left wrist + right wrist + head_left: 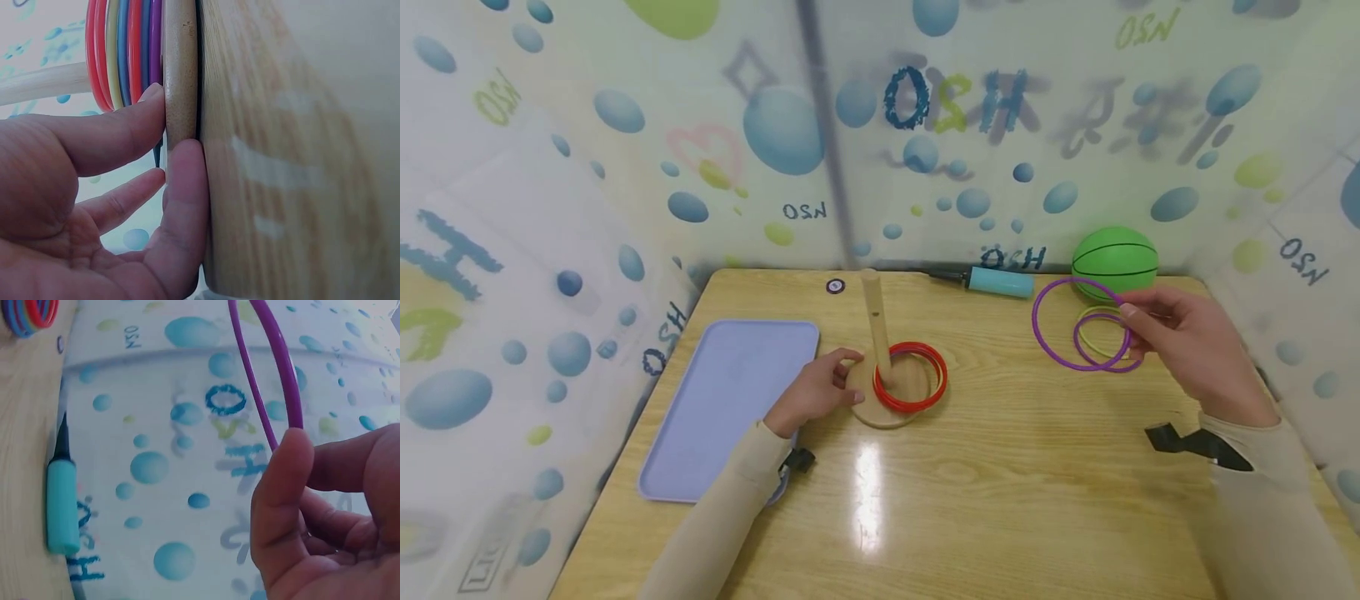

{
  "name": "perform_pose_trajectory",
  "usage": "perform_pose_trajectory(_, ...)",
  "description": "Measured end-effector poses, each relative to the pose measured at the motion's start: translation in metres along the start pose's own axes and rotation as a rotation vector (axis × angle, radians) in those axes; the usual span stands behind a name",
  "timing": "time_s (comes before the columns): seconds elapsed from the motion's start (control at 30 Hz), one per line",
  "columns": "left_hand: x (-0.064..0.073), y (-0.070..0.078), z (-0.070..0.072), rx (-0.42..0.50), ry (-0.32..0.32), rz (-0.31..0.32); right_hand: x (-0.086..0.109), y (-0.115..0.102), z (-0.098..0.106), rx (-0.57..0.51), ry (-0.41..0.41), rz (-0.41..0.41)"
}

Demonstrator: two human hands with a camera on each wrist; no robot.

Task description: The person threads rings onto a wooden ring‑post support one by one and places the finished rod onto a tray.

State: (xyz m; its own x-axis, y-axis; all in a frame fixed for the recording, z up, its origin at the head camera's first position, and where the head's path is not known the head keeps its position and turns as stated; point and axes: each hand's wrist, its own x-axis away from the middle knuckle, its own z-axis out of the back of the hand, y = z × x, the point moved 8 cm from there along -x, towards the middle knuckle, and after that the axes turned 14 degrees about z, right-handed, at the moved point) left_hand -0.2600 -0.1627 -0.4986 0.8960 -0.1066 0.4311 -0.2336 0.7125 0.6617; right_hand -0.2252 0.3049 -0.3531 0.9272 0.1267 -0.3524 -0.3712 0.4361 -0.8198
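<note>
A wooden peg stand has an upright post [876, 317] on a round base [867, 410]. Around the post lies a stack of rings [925, 407]; the left wrist view shows red, yellow, blue and purple ones. At the base's left edge, my left hand [817, 390] grips the rim, thumb on its upper face and fingers at its side. My right hand [1195, 350] pinches a purple ring [286, 375] between thumb and fingers, raised at the right side of the table. Behind that ring, a yellow ring [1099, 308] and another purple ring [1077, 340] lie on the table.
A green ball [1115, 252] stands at the back right corner. Left of it, along the back edge, lies a blue hand pump [1000, 282]. A small round disc [835, 286] is at the back. The lilac tray [737, 392] occupies the left side, under my left forearm.
</note>
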Motion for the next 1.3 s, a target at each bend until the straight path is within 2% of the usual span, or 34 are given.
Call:
perform_pose_trajectory(0.17, 0.000, 0.000, 0.000, -0.004, 0.000, -0.001, -0.010, -0.018, -0.016, -0.039, 0.032, 0.023)
perform_pose_trajectory(0.3, 0.001, 0.001, 0.000, -0.006, -0.002, -0.001, -0.019, -0.032, -0.030, -0.130, 0.032, 0.047)
perform_pose_trajectory(0.47, 0.001, 0.002, 0.000, -0.021, 0.001, -0.009, -0.032, -0.055, -0.050, -0.237, 0.014, 0.137)
perform_pose_trajectory(0.77, 0.003, 0.003, 0.000, -0.022, 0.006, -0.008, -0.054, -0.088, -0.098, -0.451, -0.017, 0.230)
perform_pose_trajectory(0.87, 0.003, 0.003, 0.001, -0.021, 0.005, -0.014, -0.062, -0.095, -0.114, -0.485, -0.028, 0.256)
perform_pose_trajectory(1.13, 0.004, 0.004, 0.001, -0.042, 0.006, -0.015, -0.081, -0.100, -0.157, -0.524, -0.054, 0.227)
perform_pose_trajectory(1.3, 0.003, 0.004, 0.002, -0.038, 0.009, -0.010, -0.086, -0.094, -0.177, -0.510, -0.084, 0.181)
